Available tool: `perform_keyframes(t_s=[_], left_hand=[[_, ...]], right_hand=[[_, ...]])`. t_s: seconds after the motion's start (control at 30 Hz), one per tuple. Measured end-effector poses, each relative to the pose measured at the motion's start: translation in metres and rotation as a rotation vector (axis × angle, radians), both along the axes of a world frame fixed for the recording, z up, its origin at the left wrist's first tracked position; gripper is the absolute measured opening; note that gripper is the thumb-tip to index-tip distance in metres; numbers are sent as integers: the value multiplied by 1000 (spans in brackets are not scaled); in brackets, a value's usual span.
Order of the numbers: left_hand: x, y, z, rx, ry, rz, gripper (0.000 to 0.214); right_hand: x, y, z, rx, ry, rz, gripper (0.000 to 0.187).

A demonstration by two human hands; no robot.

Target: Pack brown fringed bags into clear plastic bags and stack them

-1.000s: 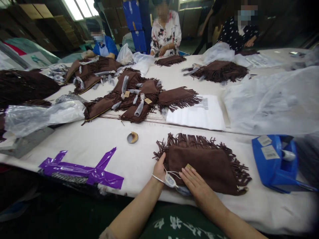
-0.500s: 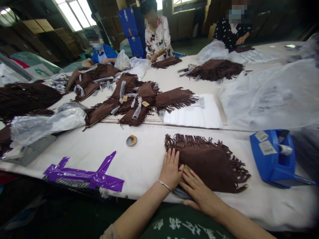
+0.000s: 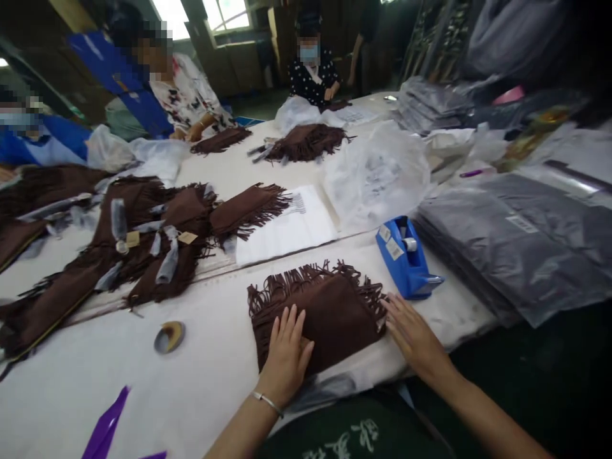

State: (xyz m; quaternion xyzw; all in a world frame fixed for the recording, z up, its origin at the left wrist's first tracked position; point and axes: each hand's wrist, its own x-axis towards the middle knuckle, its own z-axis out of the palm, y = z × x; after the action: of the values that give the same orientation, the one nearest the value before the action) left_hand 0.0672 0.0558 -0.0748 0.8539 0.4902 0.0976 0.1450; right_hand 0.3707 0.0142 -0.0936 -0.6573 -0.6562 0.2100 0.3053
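A dark brown fringed bag [image 3: 335, 319] lies flat on the white table in front of me, its fringe spread along the far and right sides. My left hand [image 3: 287, 347] rests on its left part with the fingers stretched out; a bit of a tan tag shows beside the thumb. At the bag's right edge, my right hand [image 3: 414, 335] touches the fringe with its fingers extended. Below the bag, a clear-wrapped strip [image 3: 329, 389] lies along the table's near edge, partly hidden by my left wrist.
A blue tape dispenser [image 3: 406, 258] stands right of the bag, beside stacked grey plastic-wrapped packs [image 3: 521, 236]. A roll of tape [image 3: 169, 336] lies to the left. Beyond are more brown fringed bags [image 3: 157, 236], white sheets [image 3: 287, 223] and several co-workers across the table.
The view has swung right. My right hand has moved from beside my left hand to the bag's right edge; my left hand stays on the left part.
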Motion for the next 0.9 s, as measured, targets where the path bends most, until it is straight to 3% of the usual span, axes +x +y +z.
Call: perform_keyframes(t_s=[0.1, 0.2, 0.3, 0.43, 0.57, 0.63, 0.73, 0.83, 0.9], left_hand=[[25, -4, 11, -6, 39, -200, 68], [56, -5, 11, 2, 86, -346, 75], [79, -4, -5, 73, 121, -400, 69], [86, -2, -27, 248, 90, -484, 51], [77, -2, -20, 336, 16, -504, 50], [72, -4, -8, 342, -12, -532, 51], [67, -7, 6, 329, -29, -568, 51], [66, -10, 5, 280, -21, -590, 53], [68, -10, 2, 225, -17, -605, 55]], right_hand=[[-1, -23, 10, -219, 574, -210, 41], [-3, -37, 13, -489, 1117, -354, 47], [1, -39, 14, -761, 1390, -332, 58], [-1, -26, 18, -999, 1590, -140, 73], [-24, -3, 20, -851, 1841, 62, 77], [-36, 11, 17, -730, 1915, 77, 75], [-46, 31, 11, -701, 1941, 94, 78], [-44, 50, 6, -643, 1948, 100, 81], [-37, 60, 4, -510, 1960, 54, 78]])
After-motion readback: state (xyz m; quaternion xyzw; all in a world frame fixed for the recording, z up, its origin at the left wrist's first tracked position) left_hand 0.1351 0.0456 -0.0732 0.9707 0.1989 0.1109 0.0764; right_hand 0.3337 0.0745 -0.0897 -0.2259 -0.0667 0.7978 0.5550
